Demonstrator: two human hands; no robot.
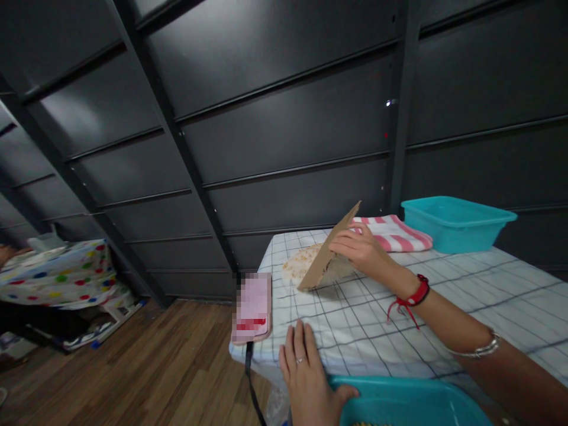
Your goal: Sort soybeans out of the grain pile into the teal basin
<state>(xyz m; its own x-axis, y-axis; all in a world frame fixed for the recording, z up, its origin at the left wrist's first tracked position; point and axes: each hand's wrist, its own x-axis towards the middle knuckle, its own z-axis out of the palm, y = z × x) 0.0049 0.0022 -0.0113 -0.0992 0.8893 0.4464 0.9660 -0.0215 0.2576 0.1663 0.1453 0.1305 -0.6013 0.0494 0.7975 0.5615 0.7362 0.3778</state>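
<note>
My right hand [361, 248] is closed on a piece of brown cardboard [327, 251], tilted with its lower edge on the checked tablecloth [399, 307]. The cardboard stands against a pale heap of grains [299, 263] spread on the cloth. A red bracelet and a silver bangle sit on that arm. My left hand [306, 376] lies near the table's front edge, fingers flat on the cloth, thumb over the rim of a teal tub [408, 399]. A ring shows on one finger.
A second teal tub [457, 222] stands at the back right beside a folded red-and-white striped cloth [397, 234]. A pink phone [252, 307] with a strap lies off the table's left corner. Dark metal panels rise behind. A polka-dot cloth [57, 275] lies at left on the wooden floor.
</note>
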